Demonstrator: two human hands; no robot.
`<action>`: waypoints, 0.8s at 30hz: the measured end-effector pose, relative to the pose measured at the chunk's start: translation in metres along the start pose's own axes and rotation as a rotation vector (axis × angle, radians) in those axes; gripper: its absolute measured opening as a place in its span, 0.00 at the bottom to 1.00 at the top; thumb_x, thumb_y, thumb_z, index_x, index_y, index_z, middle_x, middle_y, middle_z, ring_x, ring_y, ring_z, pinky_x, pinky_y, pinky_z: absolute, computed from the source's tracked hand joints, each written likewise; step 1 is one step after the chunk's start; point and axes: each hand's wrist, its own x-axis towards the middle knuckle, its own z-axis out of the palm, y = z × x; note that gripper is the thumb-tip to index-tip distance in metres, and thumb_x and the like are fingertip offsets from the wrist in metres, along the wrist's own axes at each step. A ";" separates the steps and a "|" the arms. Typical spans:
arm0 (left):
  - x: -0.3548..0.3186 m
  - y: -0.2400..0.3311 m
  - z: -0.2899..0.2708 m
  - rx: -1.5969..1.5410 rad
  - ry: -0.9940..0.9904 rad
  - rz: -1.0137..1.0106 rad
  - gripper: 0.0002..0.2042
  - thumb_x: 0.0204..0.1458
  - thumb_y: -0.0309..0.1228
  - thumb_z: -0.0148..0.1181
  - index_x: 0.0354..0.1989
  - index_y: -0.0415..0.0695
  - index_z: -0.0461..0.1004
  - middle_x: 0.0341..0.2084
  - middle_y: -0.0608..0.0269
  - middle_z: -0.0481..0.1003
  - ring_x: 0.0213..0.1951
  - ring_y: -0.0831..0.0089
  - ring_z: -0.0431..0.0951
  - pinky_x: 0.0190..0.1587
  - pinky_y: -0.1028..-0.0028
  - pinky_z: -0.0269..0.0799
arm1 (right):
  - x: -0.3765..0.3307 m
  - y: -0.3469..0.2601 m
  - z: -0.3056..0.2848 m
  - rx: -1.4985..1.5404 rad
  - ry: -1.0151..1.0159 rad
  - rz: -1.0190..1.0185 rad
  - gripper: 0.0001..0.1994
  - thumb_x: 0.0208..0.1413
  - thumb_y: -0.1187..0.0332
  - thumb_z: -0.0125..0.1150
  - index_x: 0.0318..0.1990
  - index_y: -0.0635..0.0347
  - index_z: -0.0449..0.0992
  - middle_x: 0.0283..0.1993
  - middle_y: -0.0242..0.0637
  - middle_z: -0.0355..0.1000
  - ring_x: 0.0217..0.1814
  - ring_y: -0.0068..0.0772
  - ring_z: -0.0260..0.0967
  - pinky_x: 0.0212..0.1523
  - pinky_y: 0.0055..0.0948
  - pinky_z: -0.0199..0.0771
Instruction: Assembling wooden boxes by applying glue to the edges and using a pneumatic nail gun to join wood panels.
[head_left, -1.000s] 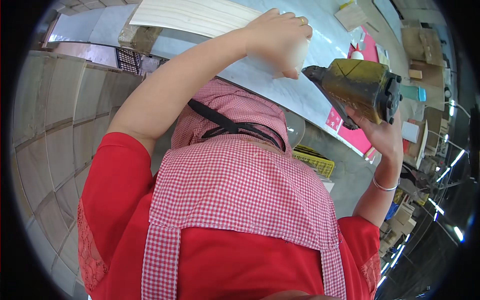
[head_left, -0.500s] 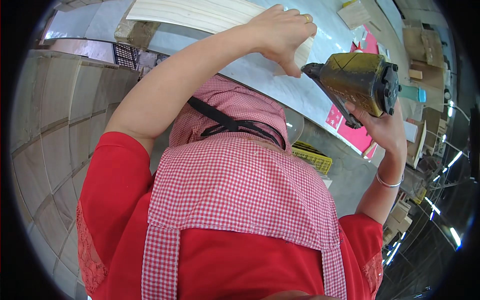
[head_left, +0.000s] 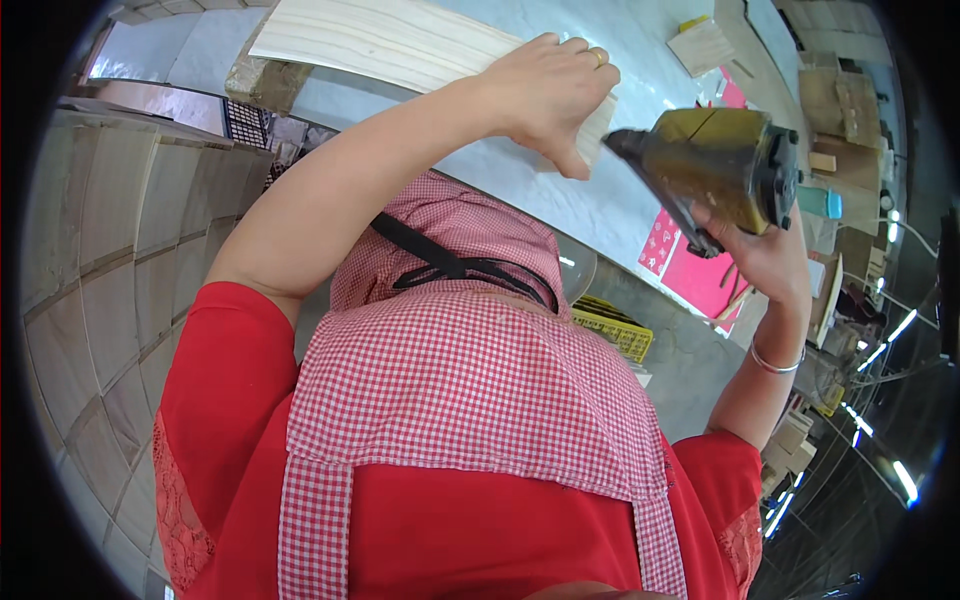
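Observation:
A pale wooden board (head_left: pixel 390 42) with straight grain lies along the far side of the worktable. My left hand (head_left: pixel 558 100) is closed over its right end, thumb on the near side and fingers on the far side; the thumb side of the grip is plain, the rest of the board end is partly covered. My right hand (head_left: pixel 760 255) grips a worn yellow-and-black pneumatic stapler (head_left: pixel 715 165) by its handle. The tool's dark nose points left, a short gap from my left thumb and the board's end. Motion blurs the tool a little.
The pale worktable (head_left: pixel 460 150) carries a pink printed sheet (head_left: pixel 700 285) and a small wood piece (head_left: pixel 702 45). A yellow crate (head_left: pixel 612 328) sits below the table edge. Stacked wooden panels (head_left: pixel 110 260) rise at my left. A teal bottle (head_left: pixel 820 203) stands at right.
My left hand has shifted slightly left and down with the board's end. The stapler's nose, earlier close against the thumb and board end, now sits a little farther from them.

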 end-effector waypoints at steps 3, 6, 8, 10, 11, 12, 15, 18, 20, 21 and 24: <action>0.000 -0.001 0.001 0.045 0.044 -0.005 0.38 0.27 0.49 0.76 0.47 0.36 0.72 0.44 0.53 0.71 0.51 0.58 0.71 0.52 0.63 0.66 | 0.011 0.005 -0.005 0.014 0.046 0.046 0.18 0.51 0.71 0.74 0.48 0.66 0.76 0.44 0.35 0.79 0.42 0.24 0.74 0.46 0.28 0.75; 0.000 0.000 -0.002 0.032 0.028 -0.005 0.38 0.27 0.49 0.76 0.46 0.35 0.73 0.44 0.52 0.71 0.50 0.58 0.70 0.53 0.63 0.66 | 0.021 0.009 -0.009 -0.007 0.060 0.054 0.18 0.51 0.71 0.73 0.48 0.66 0.76 0.44 0.34 0.79 0.42 0.24 0.74 0.45 0.28 0.75; 0.000 -0.001 -0.002 0.023 0.020 -0.006 0.38 0.27 0.49 0.76 0.45 0.35 0.73 0.44 0.52 0.71 0.50 0.57 0.70 0.53 0.63 0.66 | 0.024 0.008 -0.009 0.007 0.040 0.082 0.18 0.51 0.71 0.73 0.48 0.66 0.77 0.43 0.34 0.79 0.42 0.23 0.74 0.45 0.28 0.75; 0.000 -0.002 -0.001 0.023 0.037 0.004 0.38 0.27 0.48 0.76 0.45 0.35 0.73 0.43 0.53 0.71 0.49 0.58 0.70 0.53 0.64 0.66 | 0.027 0.007 -0.009 0.013 0.027 0.096 0.18 0.51 0.71 0.73 0.48 0.66 0.77 0.43 0.34 0.79 0.42 0.23 0.74 0.45 0.28 0.75; 0.000 -0.002 -0.001 0.022 0.045 0.009 0.38 0.27 0.48 0.76 0.45 0.35 0.73 0.43 0.53 0.71 0.49 0.58 0.70 0.53 0.64 0.66 | 0.029 0.007 -0.010 0.014 0.025 0.088 0.18 0.51 0.70 0.73 0.48 0.66 0.77 0.43 0.34 0.79 0.42 0.23 0.74 0.45 0.28 0.75; 0.000 -0.002 0.000 0.020 0.045 0.008 0.38 0.27 0.48 0.76 0.45 0.35 0.73 0.43 0.53 0.71 0.49 0.58 0.70 0.53 0.64 0.66 | 0.031 0.007 -0.010 0.016 0.022 0.080 0.18 0.51 0.70 0.73 0.48 0.66 0.77 0.43 0.34 0.79 0.42 0.23 0.73 0.45 0.28 0.74; 0.001 -0.001 -0.003 0.011 0.022 0.007 0.37 0.27 0.48 0.76 0.45 0.35 0.73 0.43 0.53 0.71 0.49 0.58 0.70 0.52 0.64 0.66 | 0.034 0.007 -0.010 0.013 0.022 0.062 0.18 0.51 0.70 0.73 0.48 0.66 0.77 0.42 0.34 0.79 0.42 0.23 0.73 0.46 0.28 0.74; 0.001 -0.001 -0.002 0.019 0.044 0.020 0.36 0.27 0.49 0.76 0.41 0.34 0.74 0.43 0.51 0.73 0.49 0.57 0.72 0.52 0.63 0.67 | 0.036 0.007 -0.010 0.000 0.024 0.038 0.18 0.51 0.69 0.73 0.48 0.66 0.77 0.42 0.34 0.79 0.42 0.23 0.73 0.46 0.28 0.74; 0.001 -0.001 -0.003 0.023 0.054 0.027 0.35 0.27 0.50 0.75 0.40 0.33 0.75 0.43 0.50 0.74 0.50 0.57 0.72 0.52 0.63 0.68 | 0.038 0.008 -0.011 0.005 0.008 0.051 0.18 0.51 0.69 0.74 0.48 0.66 0.77 0.43 0.35 0.79 0.42 0.22 0.73 0.46 0.28 0.74; 0.001 -0.001 -0.003 0.019 0.051 0.024 0.35 0.27 0.50 0.75 0.40 0.33 0.75 0.42 0.50 0.74 0.50 0.57 0.72 0.52 0.63 0.68 | 0.039 0.008 -0.011 0.008 0.001 0.058 0.18 0.51 0.69 0.74 0.48 0.66 0.77 0.43 0.35 0.80 0.42 0.22 0.73 0.46 0.28 0.74; 0.000 0.000 -0.003 0.010 0.042 0.023 0.35 0.27 0.49 0.75 0.40 0.33 0.75 0.42 0.50 0.74 0.49 0.57 0.72 0.52 0.63 0.68 | 0.041 0.012 -0.013 0.002 -0.004 0.050 0.18 0.51 0.68 0.74 0.48 0.65 0.78 0.44 0.34 0.79 0.42 0.22 0.73 0.46 0.27 0.74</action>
